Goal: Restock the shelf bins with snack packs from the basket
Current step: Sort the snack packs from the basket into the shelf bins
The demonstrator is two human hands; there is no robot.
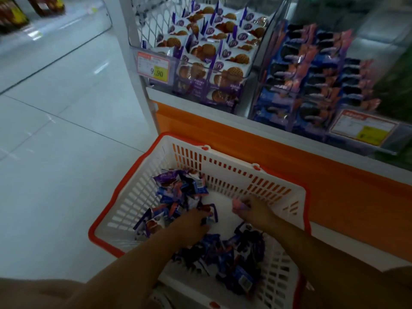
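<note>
In the basket [223, 166], the left hand [194, 221] presses curled into snack packs [178, 192]; the right hand [252, 210] pinches a pink pack [238, 205]. A price tag [153, 66] reads 9.90.

Your basket [234, 172] is open at the top, so you can reach in from above — only its slotted walls and orange rim hem you in. Inside, snack packs [178, 197] heap against the left wall and more lie at the near end; between them is a bare white patch of floor near the far wall. Straight above the basket the way up is free until the orange shelf front [289, 166]. The two clear bins stand side by side, touching: the left bin [211, 70] is piled with waffle packs, the right bin [312, 81] packed in rows — both open only at the top. Price tags [153, 66] hang on their fronts.
</note>
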